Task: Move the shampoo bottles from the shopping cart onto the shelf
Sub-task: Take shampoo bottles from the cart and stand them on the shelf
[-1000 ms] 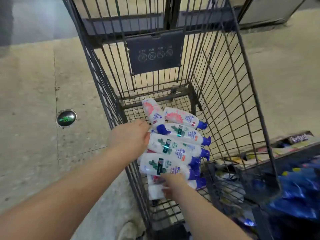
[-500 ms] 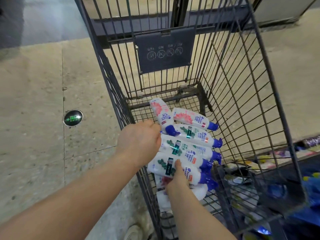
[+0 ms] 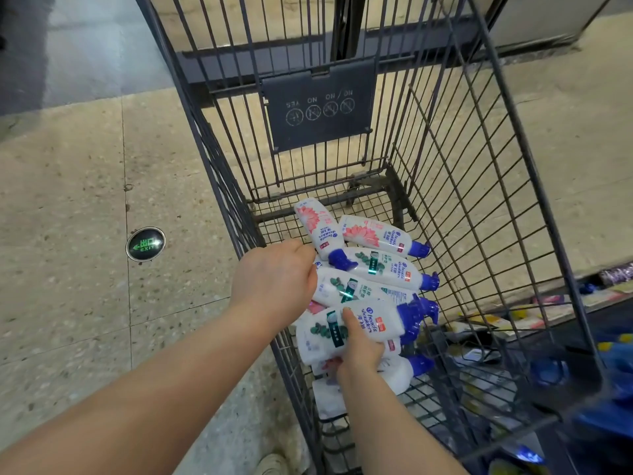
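Note:
Several white shampoo bottles with blue caps lie piled in the bottom of a dark wire shopping cart. My right hand grips the nearest green-leaf bottle, thumb laid across its label, and that bottle sits raised above the pile. My left hand reaches over the cart's left wall and its curled fingers close on the base of another green-leaf bottle. Two pink-flower bottles lie at the far end of the pile. The shelf is barely in view at the right edge.
The cart's fold-down flap with a dark warning sign stands behind the bottles. A round green exit marker is set in the speckled floor to the left. Blurred packaged goods lie low at the right. A shoe tip shows below.
My right hand has taken hold of the nearest green-leaf bottle and lifted it up off the pile. My left hand has stayed on the bottle beside it.

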{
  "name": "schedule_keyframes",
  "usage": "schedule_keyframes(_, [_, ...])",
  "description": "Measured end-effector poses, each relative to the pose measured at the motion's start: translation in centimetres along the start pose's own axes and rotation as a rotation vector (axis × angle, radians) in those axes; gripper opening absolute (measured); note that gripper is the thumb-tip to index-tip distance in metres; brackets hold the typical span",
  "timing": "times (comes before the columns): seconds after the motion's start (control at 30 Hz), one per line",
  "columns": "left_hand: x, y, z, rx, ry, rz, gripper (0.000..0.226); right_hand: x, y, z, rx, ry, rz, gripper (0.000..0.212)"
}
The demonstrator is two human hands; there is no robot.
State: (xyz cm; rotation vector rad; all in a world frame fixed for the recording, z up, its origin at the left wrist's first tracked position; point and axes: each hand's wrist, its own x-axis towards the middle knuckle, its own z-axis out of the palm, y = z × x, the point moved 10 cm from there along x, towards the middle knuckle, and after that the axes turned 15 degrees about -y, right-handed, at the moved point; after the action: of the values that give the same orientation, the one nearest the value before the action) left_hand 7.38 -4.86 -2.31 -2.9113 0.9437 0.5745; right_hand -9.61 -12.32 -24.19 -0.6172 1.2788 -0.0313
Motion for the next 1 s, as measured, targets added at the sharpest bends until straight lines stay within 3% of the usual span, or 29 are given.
schedule_keyframes(0.07, [0.1, 0.0, 0.1, 0.016, -0.007, -0.003, 0.029, -1.3, -3.3, 0.5, -0.122, -0.027, -0.141, 0.076])
schedule_keyframes(0.27, [0.0, -0.1, 0.0, -0.055, -0.068, -0.009, 0.031, -9.7, -13.9, 2.8, -0.306, -0.221, -0.424, 0.058])
schedule_keyframes(0.4, [-1.1, 0.0, -1.1, -0.307, -0.224, 0.016, 0.03, -17.0, -19.2, 3.1, -0.397, -0.3, -0.585, 0.053])
schedule_keyframes(0.47, [-2.6, 0.2, -3.5, -0.434, -0.22, 0.006, 0.03, -21.2, -21.1, 2.8, -0.432, -0.307, -0.646, 0.05])
schedule_keyframes(0.63, [-9.3, 0.7, -10.1, -0.516, -0.145, 0.065, 0.018, -32.2, -23.6, 1.3, -0.424, -0.291, -0.782, 0.046])
schedule_keyframes(0.77, [-15.0, 1.9, -14.3, -0.524, -0.089, 0.153, 0.021, -40.5, -23.6, -2.1, -0.369, -0.262, -0.865, 0.046])
schedule_keyframes(1.0, [-23.7, 10.4, -15.9, -0.481, -0.166, 0.4, 0.018, -53.6, -21.4, -13.8, -0.233, -0.078, -1.031, 0.063])
